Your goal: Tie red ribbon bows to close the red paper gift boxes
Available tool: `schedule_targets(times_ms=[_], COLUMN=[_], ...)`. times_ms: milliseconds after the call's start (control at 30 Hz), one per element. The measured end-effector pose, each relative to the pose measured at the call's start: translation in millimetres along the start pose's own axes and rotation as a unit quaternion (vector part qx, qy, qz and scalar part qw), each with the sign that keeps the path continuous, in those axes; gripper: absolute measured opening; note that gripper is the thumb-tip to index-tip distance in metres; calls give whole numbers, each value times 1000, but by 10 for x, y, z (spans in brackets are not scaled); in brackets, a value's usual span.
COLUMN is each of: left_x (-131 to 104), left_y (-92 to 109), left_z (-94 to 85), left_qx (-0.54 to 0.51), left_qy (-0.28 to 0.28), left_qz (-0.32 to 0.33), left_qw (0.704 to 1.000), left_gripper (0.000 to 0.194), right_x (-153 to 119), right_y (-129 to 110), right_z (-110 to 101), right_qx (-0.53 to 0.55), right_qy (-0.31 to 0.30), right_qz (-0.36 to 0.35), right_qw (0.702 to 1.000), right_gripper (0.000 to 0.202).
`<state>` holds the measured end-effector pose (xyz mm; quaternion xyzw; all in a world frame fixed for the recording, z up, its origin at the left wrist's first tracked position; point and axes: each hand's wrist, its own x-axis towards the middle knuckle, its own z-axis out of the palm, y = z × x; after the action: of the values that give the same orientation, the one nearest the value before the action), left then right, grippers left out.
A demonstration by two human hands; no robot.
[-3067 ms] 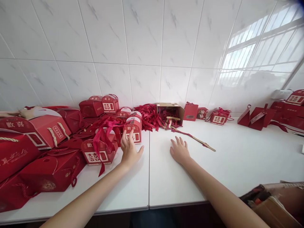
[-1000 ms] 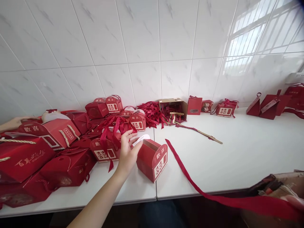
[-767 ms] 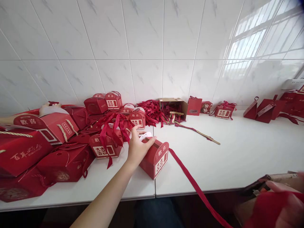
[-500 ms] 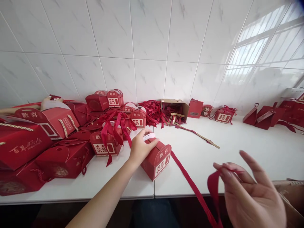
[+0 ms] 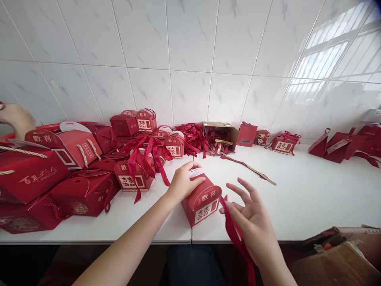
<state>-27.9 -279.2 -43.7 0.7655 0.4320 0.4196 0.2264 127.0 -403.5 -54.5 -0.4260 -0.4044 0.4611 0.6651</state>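
My left hand [image 5: 185, 183] grips the top of a small red gift box [image 5: 205, 200] standing near the table's front edge, by its pale handle flap [image 5: 196, 172]. The box front carries white-and-red characters. Just right of the box, my right hand [image 5: 248, 214] pinches a red ribbon [image 5: 235, 234] between thumb and index finger, with the other fingers spread. The ribbon's end is beside the box's right side, and its length hangs down past the table edge.
Red boxes [image 5: 86, 194] crowd the left, one topped with ribbons [image 5: 149, 155]. Behind lie a ribbon heap [image 5: 193, 137], an open carton [image 5: 235, 139] and a gold strip [image 5: 253, 170]. More boxes [image 5: 282, 145] stand right. Another person's hand [image 5: 18, 117] is far left.
My right hand has moved left with the ribbon, close to the box. My left hand still holds the box. The other person's hand has shifted left, away from the boxes.
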Motion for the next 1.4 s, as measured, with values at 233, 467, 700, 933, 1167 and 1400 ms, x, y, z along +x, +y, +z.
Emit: schedule_targets(times_ms=[233,467,700,933,1167,1400], left_x=[-18,-33,-27,-18,-16,-12], left_y=[7,82,108,95,96,115], left_z=[30,23,36,49,52,46], left_qx=[12,-3,-2,-5,-12,-11], left_qy=[-7,-20,-33,-33,-32,-39], left_qz=[-3,-12,-16,-7,-6,-5], left_qw=[1000,1000,999,999,999,999], left_gripper=[28,28,28,29,26,24], right_x=[154,221,220,197,198,227], right_y=[-45,-150,-142,-194,-191,-194], right_z=[32,122,114,96,119,102], right_qx=[-76,-92,-114,-123,-124,-130], right_qy=[-124,-154,-135,-151,-150,-158], right_qz=[13,16,13,27,29,31], right_qw=[989,984,984,981,980,978], right_gripper=[72,58,56,55,53,51])
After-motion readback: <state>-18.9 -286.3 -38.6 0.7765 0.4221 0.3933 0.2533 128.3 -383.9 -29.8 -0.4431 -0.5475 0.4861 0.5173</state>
